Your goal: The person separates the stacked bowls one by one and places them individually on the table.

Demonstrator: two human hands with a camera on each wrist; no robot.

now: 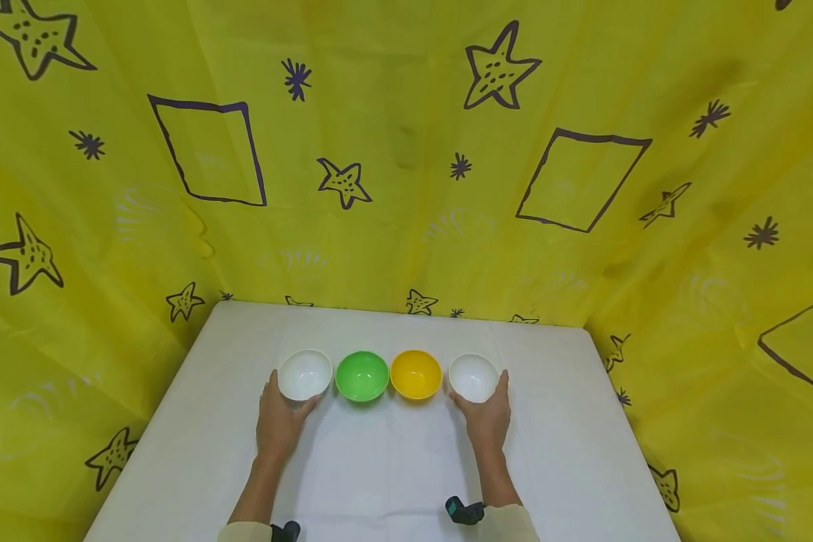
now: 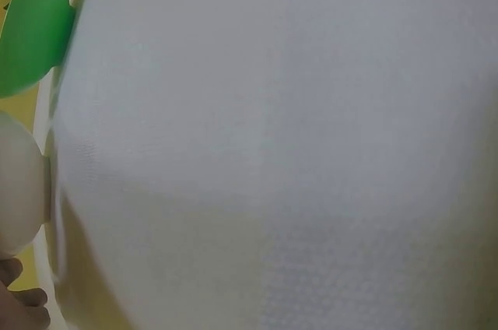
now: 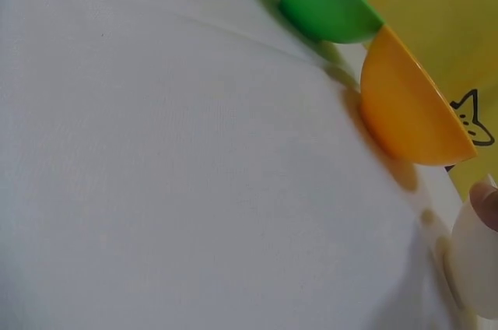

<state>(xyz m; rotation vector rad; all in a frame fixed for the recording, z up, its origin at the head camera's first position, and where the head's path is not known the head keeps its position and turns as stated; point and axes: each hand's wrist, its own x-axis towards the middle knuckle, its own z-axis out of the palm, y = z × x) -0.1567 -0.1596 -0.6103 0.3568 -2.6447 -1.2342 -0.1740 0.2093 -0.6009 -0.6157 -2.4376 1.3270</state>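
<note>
Four bowls would be counted as several; they stand in a row on the white table. At the left end, my left hand (image 1: 281,421) holds a white bowl (image 1: 305,375), fingers along its left side and thumb at its near right. My right hand (image 1: 486,416) grips the other white bowl (image 1: 473,378) at the right end, thumb on its left and fingers on its right. Between them sit a green bowl (image 1: 362,376) and a yellow-orange bowl (image 1: 416,375), side by side. In the right wrist view, the thumb (image 3: 485,204) lies at the white bowl's rim.
A white cloth covers the table (image 1: 379,474). Behind it and along both sides hangs a yellow curtain (image 1: 393,248) printed with stars and frames. Dark wrist devices show by both sleeves, such as the one by the right sleeve (image 1: 511,523).
</note>
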